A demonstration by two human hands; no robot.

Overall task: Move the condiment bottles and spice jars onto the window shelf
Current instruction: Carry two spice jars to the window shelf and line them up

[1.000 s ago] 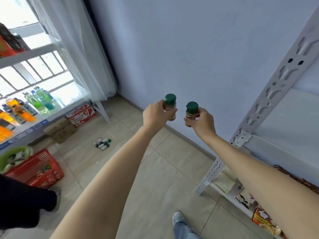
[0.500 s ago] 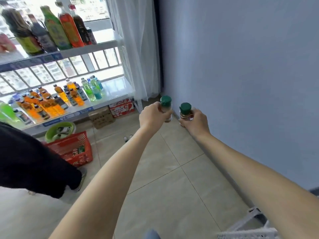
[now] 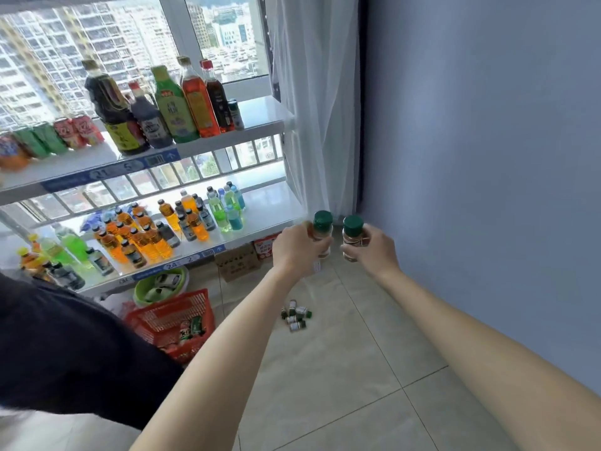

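Note:
My left hand (image 3: 297, 247) grips a green-capped spice jar (image 3: 322, 224) with pale contents. My right hand (image 3: 374, 250) grips a second green-capped spice jar (image 3: 352, 234) with brown contents. Both jars are upright, side by side, held out in front of the right end of the window shelf (image 3: 266, 125). The upper board carries several tall condiment bottles (image 3: 192, 99) and cans; its right end is bare. The lower board (image 3: 270, 211) holds many small drink bottles. Several small green-capped jars (image 3: 296, 315) lie on the floor tiles.
A red basket (image 3: 172, 320) and a green bowl (image 3: 161, 283) sit on the floor under the shelf, beside a cardboard box (image 3: 239, 262). A person in black clothing (image 3: 65, 346) is at my left. White curtain (image 3: 315, 109) hangs by the blue wall.
My view has swung left from the wall and the metal rack to the window shelf. Both hands keep hold of their jars, now nearer the shelf's right end.

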